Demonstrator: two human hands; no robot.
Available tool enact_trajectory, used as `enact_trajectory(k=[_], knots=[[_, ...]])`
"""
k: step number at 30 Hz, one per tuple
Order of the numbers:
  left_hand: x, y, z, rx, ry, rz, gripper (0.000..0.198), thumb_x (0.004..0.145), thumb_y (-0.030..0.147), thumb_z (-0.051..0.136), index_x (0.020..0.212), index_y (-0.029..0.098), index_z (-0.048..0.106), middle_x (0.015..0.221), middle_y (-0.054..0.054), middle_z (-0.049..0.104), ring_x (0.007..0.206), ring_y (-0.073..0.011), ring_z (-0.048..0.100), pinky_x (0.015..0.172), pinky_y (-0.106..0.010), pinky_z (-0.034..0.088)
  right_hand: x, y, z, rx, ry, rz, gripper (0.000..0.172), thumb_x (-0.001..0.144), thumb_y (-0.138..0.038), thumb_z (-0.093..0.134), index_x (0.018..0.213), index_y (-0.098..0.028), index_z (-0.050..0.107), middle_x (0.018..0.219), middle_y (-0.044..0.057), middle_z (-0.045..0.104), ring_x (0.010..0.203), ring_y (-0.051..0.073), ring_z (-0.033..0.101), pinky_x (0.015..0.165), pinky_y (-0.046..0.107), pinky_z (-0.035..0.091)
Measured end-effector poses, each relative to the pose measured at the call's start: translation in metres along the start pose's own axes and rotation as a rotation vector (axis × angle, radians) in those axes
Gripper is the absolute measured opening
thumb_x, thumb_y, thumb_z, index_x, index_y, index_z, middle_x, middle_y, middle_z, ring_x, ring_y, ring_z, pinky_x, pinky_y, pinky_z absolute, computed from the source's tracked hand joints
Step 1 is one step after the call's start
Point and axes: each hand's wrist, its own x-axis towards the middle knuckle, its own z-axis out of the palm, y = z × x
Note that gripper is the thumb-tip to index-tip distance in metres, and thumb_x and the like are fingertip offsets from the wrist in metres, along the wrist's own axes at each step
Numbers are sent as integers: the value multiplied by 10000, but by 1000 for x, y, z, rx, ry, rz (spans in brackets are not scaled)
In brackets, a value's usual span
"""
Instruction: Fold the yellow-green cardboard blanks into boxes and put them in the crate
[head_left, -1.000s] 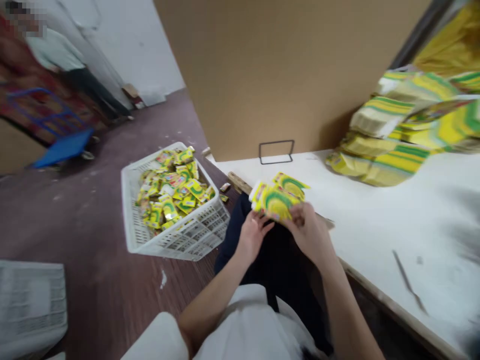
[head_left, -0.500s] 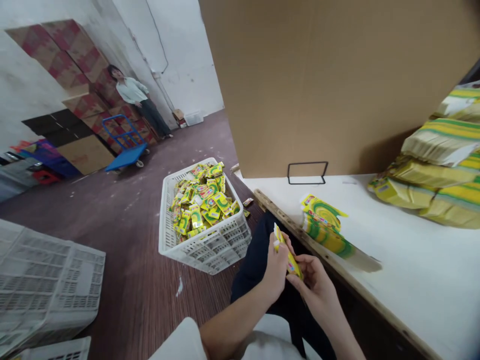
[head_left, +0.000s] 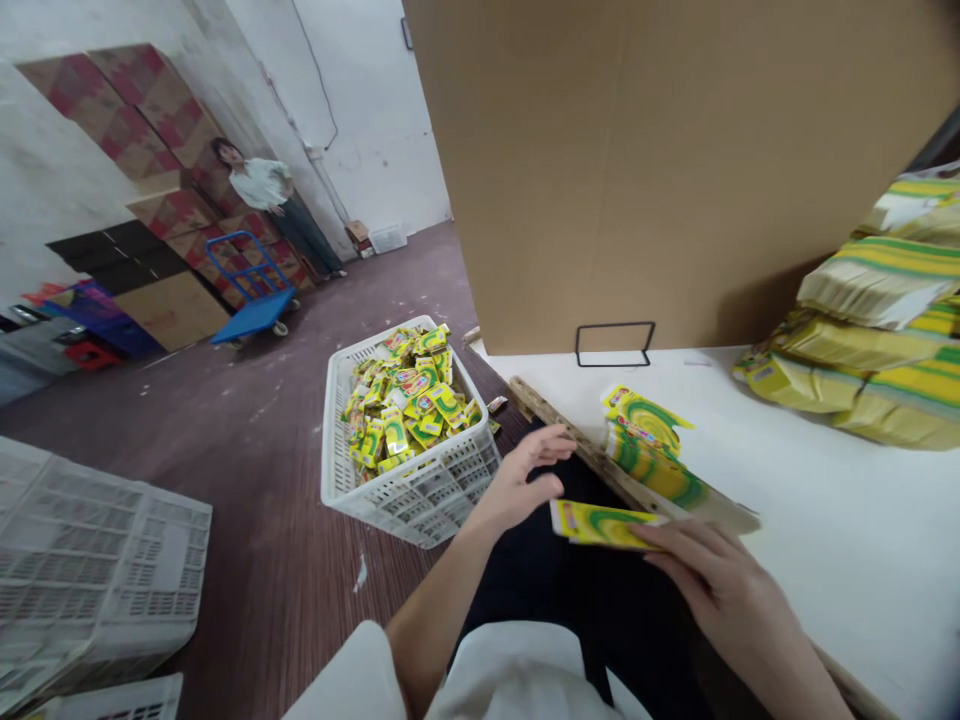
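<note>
My right hand (head_left: 709,575) pinches one end of a yellow-and-green flat carton (head_left: 604,525) over my lap. The carton's other end points toward my left hand (head_left: 525,480), which is open, with fingers apart and nothing in it. A small gap separates that hand from the carton. Beyond my left hand stands a white plastic crate (head_left: 409,480) heaped with small yellow boxes (head_left: 409,400). On the white table, a row of flat cartons (head_left: 660,470) leans by the wooden edge, close to my right hand.
Stacked bundles of flat cartons (head_left: 877,350) lie at the table's right. A cardboard panel (head_left: 637,170) rises behind a black wire frame (head_left: 615,345). Wooden edging (head_left: 555,415) borders the table. White crates (head_left: 97,560) sit at left; farther back are a blue trolley (head_left: 255,315) and a person (head_left: 262,190).
The yellow box that both hands held is out of them. My left hand has opened and shifted left toward the crate; my right hand has moved right and now holds a flat carton.
</note>
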Motion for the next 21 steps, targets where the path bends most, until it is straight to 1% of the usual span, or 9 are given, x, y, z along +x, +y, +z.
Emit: enact_trajectory(k=[2,4,6,8,10,11,15,18,21], knots=[[-4,8,1,225,-265,-26,1092,550,585,920,1476,212,478,1407,-188,602,1251,-358,604,1087,-491,442,2,-6,-2,-90,-55,-153,255,942,-294,568,1064,-391,770,916,20,769,818,263,691,758,429,549],[-8,7,12,388,-417,-70,1086,510,489,959,1452,212,494,1380,-178,616,1217,-374,621,1036,-493,481,2,-15,2,-144,-33,-224,320,945,-227,548,1113,-413,747,937,17,762,875,272,684,908,499,509],[-13,-2,27,476,-404,-101,885,585,448,924,1354,198,563,1258,-147,677,1118,-358,664,955,-472,523,1,-23,9,-138,112,-171,382,918,-242,611,1252,-413,684,1110,50,736,1066,321,657,1086,601,396],[-18,-12,39,514,-308,-121,771,639,433,885,1304,191,580,1194,-128,696,1061,-343,680,916,-455,537,-1,-27,18,-22,340,25,628,860,-307,716,1455,-369,523,1386,107,606,1296,374,549,1158,645,327],[-21,-19,46,519,-251,-124,835,631,443,886,1352,198,543,1233,-133,685,1094,-351,672,952,-462,526,-4,-28,29,238,494,280,852,832,-378,755,1572,-318,337,1544,145,461,1395,378,484,1133,603,414],[-23,-22,49,505,-246,-116,882,629,449,887,1390,207,513,1275,-138,671,1135,-356,660,985,-468,513,-6,-27,34,394,504,410,860,846,-408,739,1582,-303,308,1550,150,461,1378,362,518,1095,563,478],[-25,-26,53,451,-281,-40,999,652,405,879,1504,223,390,1442,-166,575,1283,-363,593,1080,-480,464,-10,-20,44,847,193,712,602,895,-493,652,1447,-281,539,1328,118,682,1175,308,694,954,446,612],[-26,-26,54,453,-348,-2,1026,665,349,873,1536,230,343,1507,-165,518,1322,-362,566,1101,-476,448,-9,-14,41,895,0,689,512,869,-519,668,1338,-315,650,1257,94,726,1196,311,686,996,463,597],[-28,-27,56,481,-363,18,864,677,304,850,1443,243,456,1421,-132,593,1254,-342,613,1068,-447,469,-8,-12,39,950,-95,701,504,875,-532,657,1328,-311,661,1270,109,724,1211,317,678,996,490,592]])
